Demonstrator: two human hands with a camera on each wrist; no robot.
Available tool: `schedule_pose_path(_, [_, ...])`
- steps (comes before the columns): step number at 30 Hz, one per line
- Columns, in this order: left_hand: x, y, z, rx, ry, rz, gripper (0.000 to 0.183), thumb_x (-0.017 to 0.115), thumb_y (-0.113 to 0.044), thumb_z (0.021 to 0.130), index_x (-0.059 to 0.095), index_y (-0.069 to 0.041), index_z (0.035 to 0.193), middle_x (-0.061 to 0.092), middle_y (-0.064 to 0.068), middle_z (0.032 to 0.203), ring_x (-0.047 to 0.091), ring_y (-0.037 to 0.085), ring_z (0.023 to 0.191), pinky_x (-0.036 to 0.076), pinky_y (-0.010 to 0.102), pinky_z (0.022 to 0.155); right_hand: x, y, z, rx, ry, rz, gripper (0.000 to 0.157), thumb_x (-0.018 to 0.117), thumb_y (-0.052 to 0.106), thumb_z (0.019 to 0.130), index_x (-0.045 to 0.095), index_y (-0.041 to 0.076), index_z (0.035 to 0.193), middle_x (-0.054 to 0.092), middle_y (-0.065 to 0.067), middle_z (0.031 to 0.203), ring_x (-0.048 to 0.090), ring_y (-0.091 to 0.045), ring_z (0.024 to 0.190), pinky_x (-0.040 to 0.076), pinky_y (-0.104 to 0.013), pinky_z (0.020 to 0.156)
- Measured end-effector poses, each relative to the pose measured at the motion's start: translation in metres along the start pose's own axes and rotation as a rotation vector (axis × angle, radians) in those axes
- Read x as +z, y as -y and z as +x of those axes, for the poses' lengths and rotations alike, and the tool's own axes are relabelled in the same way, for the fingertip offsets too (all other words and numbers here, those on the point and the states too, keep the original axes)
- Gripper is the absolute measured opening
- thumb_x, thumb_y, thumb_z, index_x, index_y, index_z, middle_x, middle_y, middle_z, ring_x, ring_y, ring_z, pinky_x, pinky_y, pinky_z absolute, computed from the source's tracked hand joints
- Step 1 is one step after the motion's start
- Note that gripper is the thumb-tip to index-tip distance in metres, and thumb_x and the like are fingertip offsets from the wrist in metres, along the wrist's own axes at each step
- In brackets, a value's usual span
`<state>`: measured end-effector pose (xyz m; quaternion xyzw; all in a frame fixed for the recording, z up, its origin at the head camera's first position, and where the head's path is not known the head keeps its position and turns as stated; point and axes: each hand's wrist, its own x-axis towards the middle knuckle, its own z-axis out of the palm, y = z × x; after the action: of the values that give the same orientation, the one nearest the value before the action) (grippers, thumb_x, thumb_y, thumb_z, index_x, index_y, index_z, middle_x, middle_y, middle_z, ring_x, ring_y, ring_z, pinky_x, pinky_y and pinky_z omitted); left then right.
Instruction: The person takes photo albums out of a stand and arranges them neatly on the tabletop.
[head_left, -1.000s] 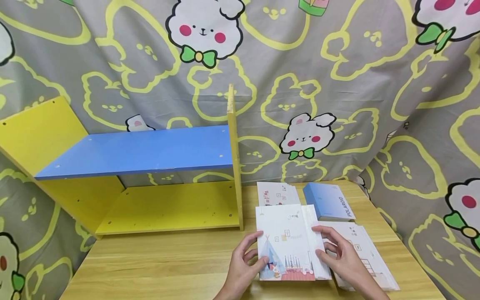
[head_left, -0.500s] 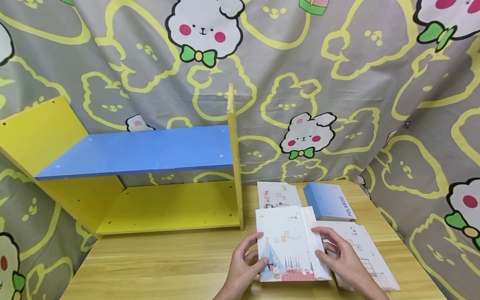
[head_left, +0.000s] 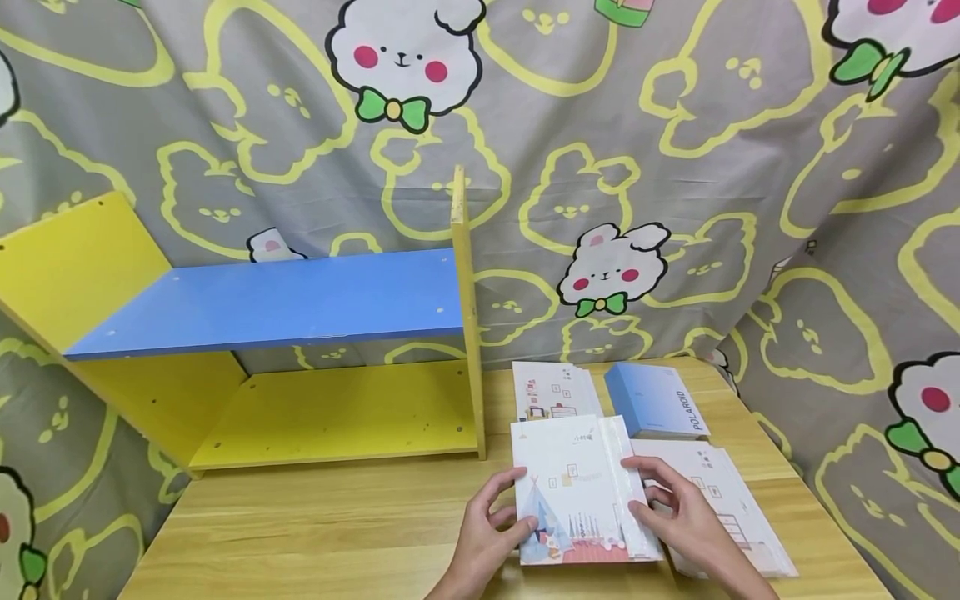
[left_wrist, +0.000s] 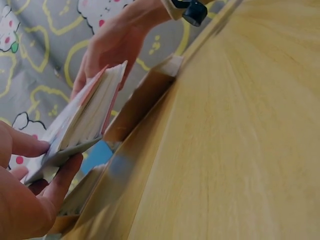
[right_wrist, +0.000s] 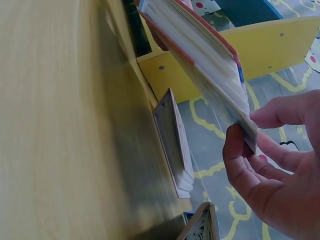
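Note:
Both hands hold a white book (head_left: 564,492) with a tent drawing on its cover, raised over the table in the wrist views. My left hand (head_left: 491,533) pinches its left edge between thumb and fingers. The right hand (head_left: 686,517) grips the opposite edge, where a pale strip shows beside the cover. In the left wrist view, the book's page edges (left_wrist: 92,112) face the camera between its covers. The right wrist view shows thumb and fingers pinching a lower corner of the book (right_wrist: 205,70), whose cover has a red border.
Behind the held book lies a stack of white books (head_left: 551,387), with a blue POLAROID box (head_left: 660,402) beside it. Another white stack (head_left: 738,517) lies under the right forearm. A yellow and blue shelf (head_left: 300,300) stands at left on the wooden table (head_left: 315,525), before a patterned curtain (head_left: 697,167).
The book's top edge has tipped slightly down, showing a little more of the stack behind it. Both hands keep their hold; the head view has shifted slightly.

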<state>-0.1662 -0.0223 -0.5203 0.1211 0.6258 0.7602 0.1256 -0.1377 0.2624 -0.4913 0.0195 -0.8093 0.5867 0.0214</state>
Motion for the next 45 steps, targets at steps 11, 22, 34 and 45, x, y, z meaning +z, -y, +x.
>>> schedule_pose_path(11, [-0.001,0.004,0.000,-0.009,-0.002,0.068,0.063,0.070,0.010,0.084,0.056,-0.008,0.143,0.046,0.023,0.148,0.072,0.026,0.096,0.062,0.029,0.075,0.000,-0.003,-0.001,-0.006,-0.021,-0.061,0.048,0.074,-0.003,0.090,0.060,0.005,0.135,0.058,-0.018,0.131,0.062,-0.014,0.081,0.053,-0.024,0.070])
schedule_pose_path(22, [-0.002,0.009,0.002,0.004,0.008,0.074,0.063,0.069,0.012,0.083,0.056,-0.004,0.142,0.048,0.024,0.146,0.072,0.026,0.096,0.061,0.027,0.075,0.002,-0.004,-0.001,0.047,-0.033,-0.105,0.048,0.076,-0.003,0.088,0.063,0.009,0.133,0.058,-0.014,0.125,0.059,-0.012,0.081,0.048,-0.023,0.066])
schedule_pose_path(34, [-0.004,0.014,0.004,-0.024,0.024,0.098,0.067,0.068,0.016,0.081,0.054,-0.004,0.143,0.047,0.027,0.148,0.071,0.029,0.099,0.062,0.029,0.076,0.004,-0.005,0.000,0.085,-0.052,-0.169,0.047,0.078,-0.002,0.086,0.065,0.013,0.130,0.057,-0.011,0.117,0.054,-0.010,0.077,0.042,-0.022,0.055])
schedule_pose_path(45, [-0.005,0.015,0.005,-0.044,0.034,0.119,0.068,0.067,0.017,0.081,0.054,-0.005,0.145,0.040,0.034,0.151,0.070,0.033,0.102,0.062,0.030,0.076,0.006,-0.002,0.000,0.120,-0.056,-0.257,0.048,0.078,-0.001,0.086,0.066,0.014,0.130,0.058,-0.007,0.096,0.053,-0.012,0.077,0.041,-0.022,0.054])
